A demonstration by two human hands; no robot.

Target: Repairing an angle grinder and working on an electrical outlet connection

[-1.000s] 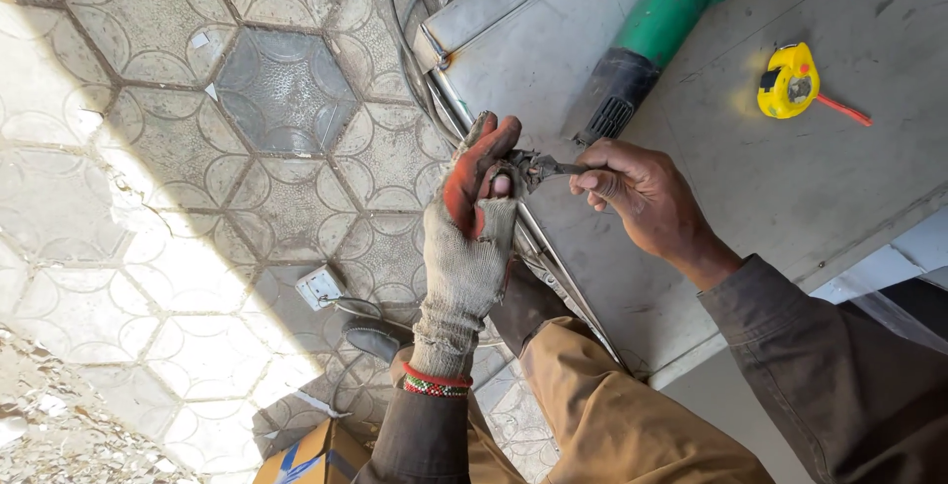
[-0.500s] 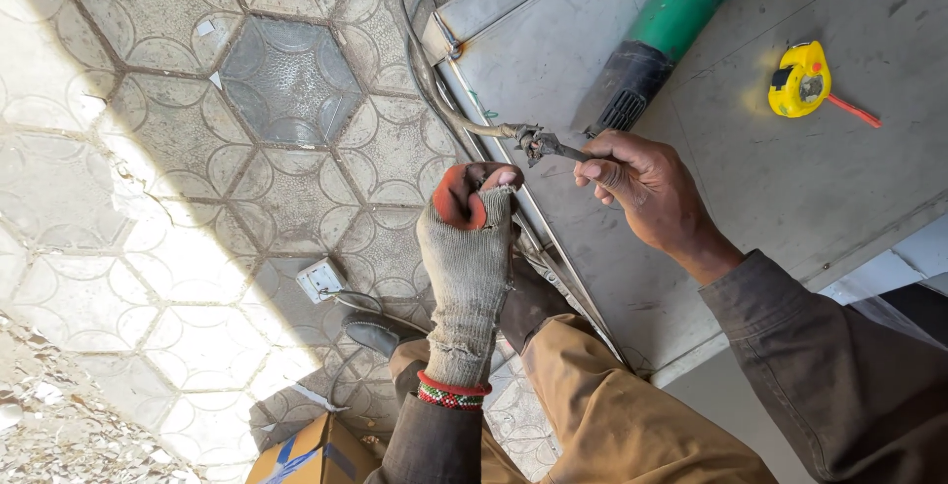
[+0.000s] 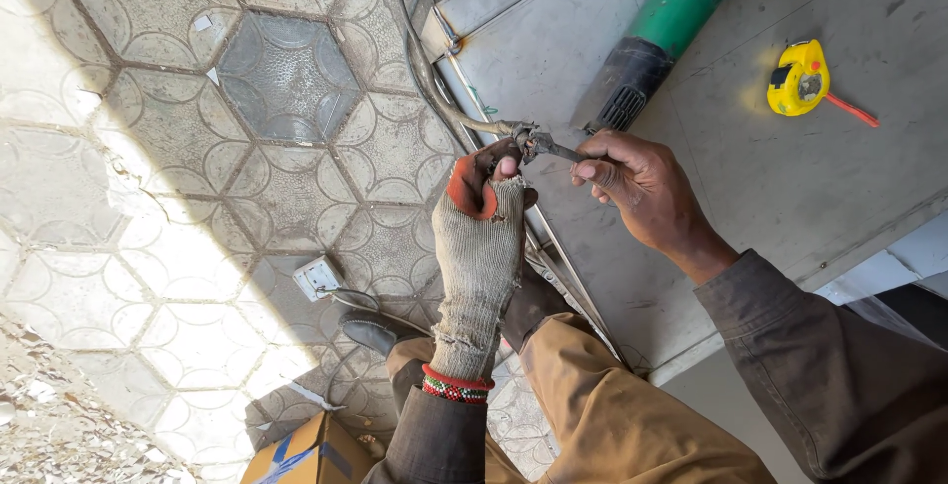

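Small dark metal fitting [image 3: 526, 138] at end of grey cable [image 3: 456, 114], held above edge of grey metal worktop [image 3: 750, 198], between both hands. Thin dark rod [image 3: 565, 152] projecting from fitting toward right hand.

Left hand [image 3: 481, 237]: worn knit work glove with orange-red fingertips, fingers curled shut around fitting from below; bare fingertip showing through a hole in glove. Beaded red-green-white wristband [image 3: 453, 386] at glove cuff.

Right hand [image 3: 637, 183]: bare, thumb and fingertips pinched closed on outer end of rod, just beside fitting. Dark brown sleeve [image 3: 839, 365] to wrist.

Cable running from fitting up along worktop's left edge, curving out of top of frame. Metal rail [image 3: 553, 257] along worktop edge, passing under both hands.

On worktop: angle grinder with green body and black rear housing [image 3: 657, 35], lying tilted, near right hand, not touching it. Yellow tape measure [image 3: 798, 79] with short orange-red blade end out, well apart to right.

Tan trouser knee [image 3: 592, 395] below hands. Dark shoe [image 3: 373, 331] on hexagon-patterned paved floor [image 3: 197, 148]. White wall socket plate [image 3: 318, 277] lying on floor near shoe, with a thin cable. Cardboard box corner [image 3: 306, 454] at bottom edge. Left part of floor in strong sunlight.
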